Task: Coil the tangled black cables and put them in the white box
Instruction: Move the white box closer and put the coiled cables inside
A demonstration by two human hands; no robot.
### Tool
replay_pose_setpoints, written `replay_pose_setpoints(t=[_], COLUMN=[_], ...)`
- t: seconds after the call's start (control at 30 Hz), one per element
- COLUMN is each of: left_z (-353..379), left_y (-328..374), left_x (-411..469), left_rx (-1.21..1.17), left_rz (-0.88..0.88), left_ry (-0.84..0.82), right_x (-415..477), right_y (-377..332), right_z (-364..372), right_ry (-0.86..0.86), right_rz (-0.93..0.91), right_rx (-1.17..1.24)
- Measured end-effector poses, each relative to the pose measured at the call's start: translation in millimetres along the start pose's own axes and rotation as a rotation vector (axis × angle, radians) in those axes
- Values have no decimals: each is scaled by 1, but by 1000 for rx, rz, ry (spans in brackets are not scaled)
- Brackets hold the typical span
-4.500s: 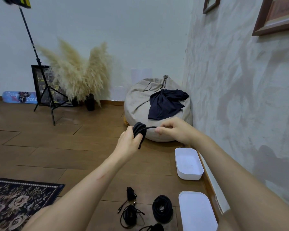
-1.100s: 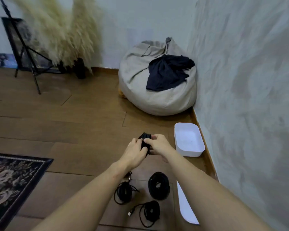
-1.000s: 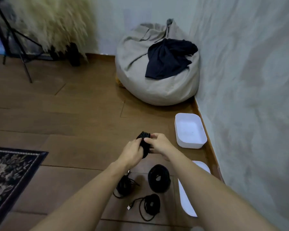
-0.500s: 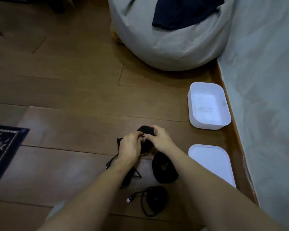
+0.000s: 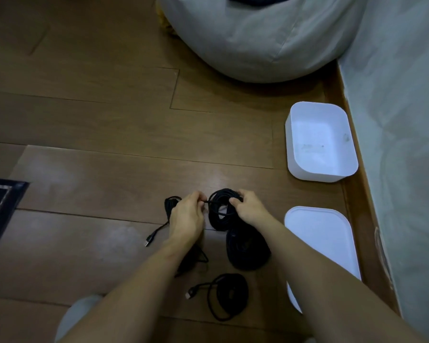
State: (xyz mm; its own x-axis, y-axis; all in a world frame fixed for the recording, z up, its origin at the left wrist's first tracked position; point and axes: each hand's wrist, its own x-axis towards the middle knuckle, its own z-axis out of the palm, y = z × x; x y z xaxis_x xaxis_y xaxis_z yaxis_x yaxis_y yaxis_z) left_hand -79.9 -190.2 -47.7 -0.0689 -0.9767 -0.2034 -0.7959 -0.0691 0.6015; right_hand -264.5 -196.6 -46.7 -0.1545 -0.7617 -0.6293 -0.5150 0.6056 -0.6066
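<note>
A coiled black cable point(image 5: 219, 211) sits low over the wooden floor between my hands. My left hand point(image 5: 187, 220) pinches its loose end at the coil's left side. My right hand point(image 5: 249, 206) grips the coil's right rim. A thicker black coil point(image 5: 248, 251) lies just behind my right forearm. Another coil point(image 5: 229, 295) with a plug lies nearer to me. A loose cable point(image 5: 170, 209) with a USB plug lies partly hidden under my left hand. The open white box point(image 5: 320, 142) stands empty to the right by the wall.
The white lid point(image 5: 327, 243) lies flat next to my right forearm, along the skirting board. A grey bean bag point(image 5: 258, 38) fills the top of the view. A dark patterned rug's corner point(image 5: 0, 206) shows at the left edge. The wall point(image 5: 406, 120) runs down the right side.
My hands have come down from chest height to just above the floor with the coil, and my view has tilted down. The coil now faces me as an open ring.
</note>
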Motion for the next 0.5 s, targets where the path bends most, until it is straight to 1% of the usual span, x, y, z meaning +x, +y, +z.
replay_pose_setpoints(t=[0.13, 0.2, 0.3, 0.33, 0.43, 0.5], left_z=[3, 3, 0, 0, 8, 10], left_y=[6, 10, 16, 17, 10, -5], left_x=[0, 4, 6, 6, 0, -9], left_rx=[123, 170, 169, 183, 254, 242], left_rz=[48, 65, 88, 107, 161, 143], left_ry=[-35, -31, -41, -70, -236, -300], right_x=[-7, -9, -13, -14, -17, -25], right_y=[-1, -3, -3, -2, 8, 13], right_z=[-3, 1, 9, 10, 20, 34], right_ry=[-5, 34, 113, 136, 187, 246], right_rz=[-29, -35, -58, -75, -147, -203], right_rx=[-117, -159, -207, -224, -316, -476])
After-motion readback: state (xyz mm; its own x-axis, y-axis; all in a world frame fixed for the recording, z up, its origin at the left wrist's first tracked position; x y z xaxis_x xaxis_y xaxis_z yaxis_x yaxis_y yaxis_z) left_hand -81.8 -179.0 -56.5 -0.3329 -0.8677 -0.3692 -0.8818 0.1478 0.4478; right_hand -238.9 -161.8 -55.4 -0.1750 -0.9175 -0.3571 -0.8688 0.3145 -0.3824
